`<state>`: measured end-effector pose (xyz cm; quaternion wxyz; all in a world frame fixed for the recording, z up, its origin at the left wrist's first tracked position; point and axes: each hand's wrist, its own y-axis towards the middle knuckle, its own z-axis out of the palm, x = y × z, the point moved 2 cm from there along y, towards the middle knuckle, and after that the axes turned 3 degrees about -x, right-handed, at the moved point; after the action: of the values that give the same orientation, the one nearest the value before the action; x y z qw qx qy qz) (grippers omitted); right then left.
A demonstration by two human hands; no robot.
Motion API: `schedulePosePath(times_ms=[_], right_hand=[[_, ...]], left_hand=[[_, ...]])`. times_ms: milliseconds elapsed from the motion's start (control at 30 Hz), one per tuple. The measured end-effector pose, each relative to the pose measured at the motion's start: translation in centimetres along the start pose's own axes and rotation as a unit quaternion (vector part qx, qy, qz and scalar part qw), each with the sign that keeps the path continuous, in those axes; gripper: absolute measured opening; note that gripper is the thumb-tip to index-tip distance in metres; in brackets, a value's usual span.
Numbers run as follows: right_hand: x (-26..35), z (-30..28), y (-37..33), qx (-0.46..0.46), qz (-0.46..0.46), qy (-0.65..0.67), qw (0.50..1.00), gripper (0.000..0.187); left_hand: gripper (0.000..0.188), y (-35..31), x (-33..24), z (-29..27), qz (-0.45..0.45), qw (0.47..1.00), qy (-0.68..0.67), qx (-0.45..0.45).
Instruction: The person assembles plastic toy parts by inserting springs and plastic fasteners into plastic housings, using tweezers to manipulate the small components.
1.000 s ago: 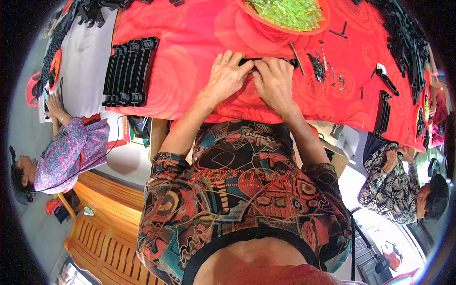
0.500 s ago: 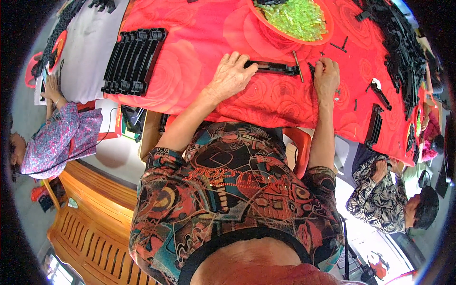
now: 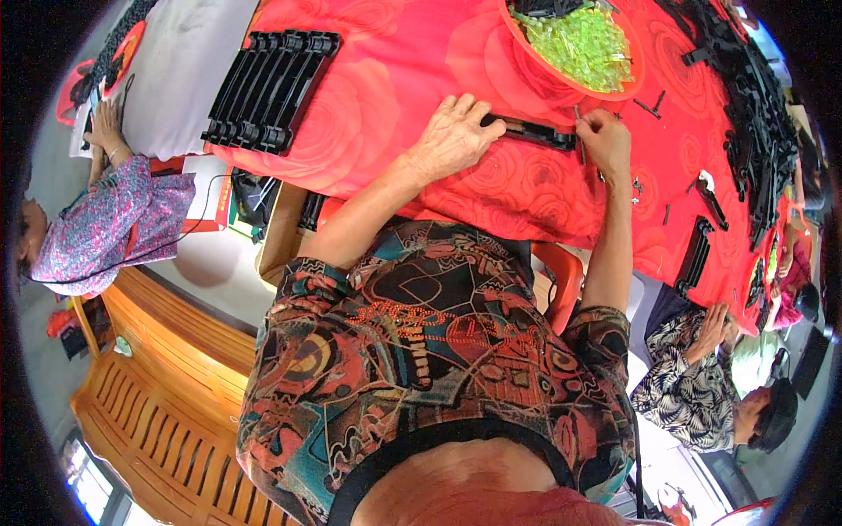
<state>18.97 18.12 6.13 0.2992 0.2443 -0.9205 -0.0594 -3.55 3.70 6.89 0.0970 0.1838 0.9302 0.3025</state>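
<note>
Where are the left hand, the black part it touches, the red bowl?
Left hand (image 3: 452, 140): head view, back of hand.
Black part (image 3: 531, 131): head view, visible middle.
Red bowl (image 3: 639, 63): head view, right rim.

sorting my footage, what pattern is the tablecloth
The tablecloth is red with roses, clearest in head view.

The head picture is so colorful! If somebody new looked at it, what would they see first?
Probably the big red tablecloth with roses, and the bowl of bright green pieces near the top, right of the middle. Next might be the neat row of black parts on the left. In the middle, the left hand holds one end of a black bar, with the right hand by its other end.
</note>
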Motion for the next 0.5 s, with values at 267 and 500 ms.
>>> schedulePosePath(times_ms=[267, 500], right_hand=[[1.8, -1.9, -1.9, -0.103, 0.079, 0.687, 0.715, 0.010], [7.9, -0.9, -0.4, 0.027, 0.065, 0.819, 0.569, 0.029]], left_hand=[[0.014, -0.1, 0.2, -0.3, -0.009, 0.999, -0.008, 0.037], [0.017, 0.1, 0.0, -0.4, -0.007, 0.999, -0.005, 0.044]])
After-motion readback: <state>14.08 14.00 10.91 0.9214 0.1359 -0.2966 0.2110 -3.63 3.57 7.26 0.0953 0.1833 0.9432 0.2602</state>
